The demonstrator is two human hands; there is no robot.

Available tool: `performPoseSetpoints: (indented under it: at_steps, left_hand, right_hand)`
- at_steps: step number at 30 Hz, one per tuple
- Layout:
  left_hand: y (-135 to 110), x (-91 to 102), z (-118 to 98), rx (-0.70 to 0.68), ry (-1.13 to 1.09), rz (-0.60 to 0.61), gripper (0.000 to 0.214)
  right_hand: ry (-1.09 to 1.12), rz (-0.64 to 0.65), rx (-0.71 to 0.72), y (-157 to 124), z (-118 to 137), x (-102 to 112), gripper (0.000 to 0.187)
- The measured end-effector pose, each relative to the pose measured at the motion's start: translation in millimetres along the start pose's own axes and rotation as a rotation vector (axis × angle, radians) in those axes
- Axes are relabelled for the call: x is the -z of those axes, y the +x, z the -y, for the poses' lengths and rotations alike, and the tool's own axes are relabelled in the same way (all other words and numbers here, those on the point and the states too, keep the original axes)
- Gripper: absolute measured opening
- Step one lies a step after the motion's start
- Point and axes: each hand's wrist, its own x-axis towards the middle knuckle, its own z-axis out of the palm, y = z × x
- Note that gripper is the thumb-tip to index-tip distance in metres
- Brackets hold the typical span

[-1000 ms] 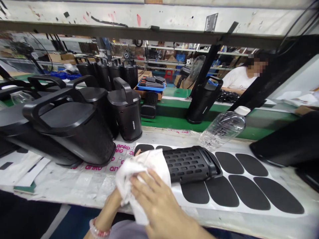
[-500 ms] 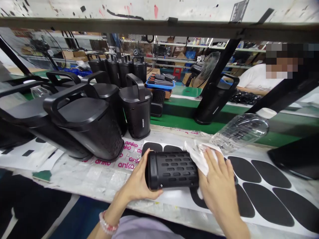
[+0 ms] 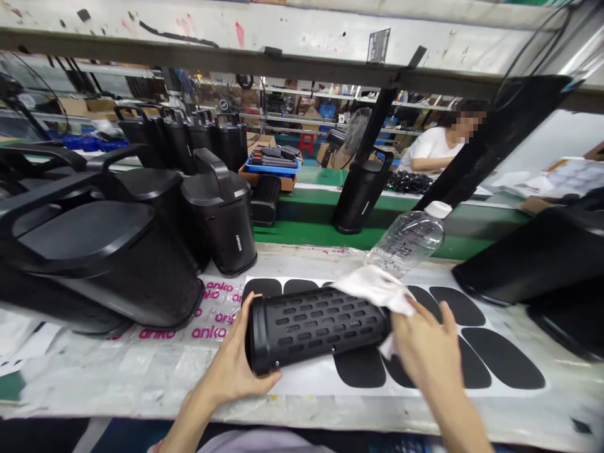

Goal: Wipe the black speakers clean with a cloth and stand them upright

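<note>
A black speaker housing with slotted holes (image 3: 316, 324) lies on its side in front of me. My left hand (image 3: 236, 352) grips its left end, thumb below and fingers behind. At the other end, my right hand (image 3: 427, 340) holds a white cloth (image 3: 375, 288) against the housing; part of the cloth drapes over its top edge. Beneath lies a white sheet with black rounded pads (image 3: 503, 357). Behind the cloth a clear plastic bottle (image 3: 410, 239) with a white cap leans to the right.
Several black speakers with handles (image 3: 221, 217) crowd the left side of the table (image 3: 117, 384). More dark housings (image 3: 519, 251) stand at the right. Beyond the green conveyor (image 3: 306, 217) sits a person in a white top (image 3: 431, 148). A shelf beam (image 3: 302, 63) crosses overhead.
The cloth and my right hand have shifted along the housing's right end, uncovering more of its slotted side. The housing has turned a little and tilts. The camera view has swung right.
</note>
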Motion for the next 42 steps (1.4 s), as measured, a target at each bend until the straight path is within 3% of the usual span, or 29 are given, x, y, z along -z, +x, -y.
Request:
performPoseSetpoints:
  at_steps: [3, 6, 12, 16, 18, 20, 22, 26, 29, 31, 34, 36, 39, 42]
  left_hand:
    - [1.0, 0.8, -1.6, 0.010, -0.016, 0.005, 0.119]
    - [0.3, 0.0, -1.0, 0.020, -0.059, 0.015, 0.118]
    - [2.6, 5.3, -4.4, 0.048, -0.092, 0.049, 0.116]
    - [6.2, 20.7, -3.3, -0.110, 0.013, 0.030, 0.102]
    - [6.8, 29.4, -2.7, -0.140, 0.059, 0.088, 0.096]
    - [6.7, 35.2, -2.7, -0.066, 0.038, 0.161, 0.100]
    - [6.9, 36.1, -1.8, 0.023, -0.036, 0.148, 0.110]
    - [8.9, 24.7, 7.2, 0.134, -0.215, 0.157, 0.125]
    - [9.2, 14.3, 15.9, 0.161, -0.245, 0.149, 0.123]
    - [8.5, 10.2, 19.2, 0.161, -0.234, 0.114, 0.119]
    - [7.8, 8.1, 19.1, 0.178, -0.256, 0.097, 0.118]
    - [8.2, 8.2, 16.8, 0.185, -0.271, 0.085, 0.117]
    - [10.1, 9.7, 12.2, 0.149, -0.249, 0.077, 0.108]
    - [12.2, 11.4, 9.5, 0.087, -0.211, 0.103, 0.073]
  right_hand:
    - [0.122, 0.122, -0.443, 16.8, -45.9, 18.5, 0.039]
    - [0.307, 0.122, -0.618, 22.6, -63.6, 16.2, 0.044]
    - [0.855, 0.156, -0.656, 30.6, -34.1, -24.4, 0.030]
    - [1.167, -0.006, -0.671, 32.4, -6.2, -30.4, 0.036]
    - [1.266, -0.100, -0.674, 30.1, 1.6, -27.3, 0.036]
    - [1.311, -0.158, -0.684, 26.9, 5.5, -24.1, 0.034]
    - [1.316, -0.181, -0.689, 24.0, 6.9, -21.8, 0.029]
    - [1.245, -0.164, -0.675, 18.2, 4.4, -15.7, 0.027]
    - [1.100, -0.135, -0.670, 8.9, 0.8, -6.4, 0.033]
    - [0.849, -0.142, -0.535, -0.7, 2.2, -1.8, 0.039]
    - [0.393, -0.146, 0.004, -17.7, 20.6, -5.4, 0.039]
    - [0.183, -0.147, 0.354, -30.3, 47.6, -14.3, 0.035]
    - [0.116, -0.142, 0.565, -47.9, 103.6, -28.5, 0.034]
    - [0.218, -0.051, 0.691, -53.1, 154.3, -34.7, 0.034]
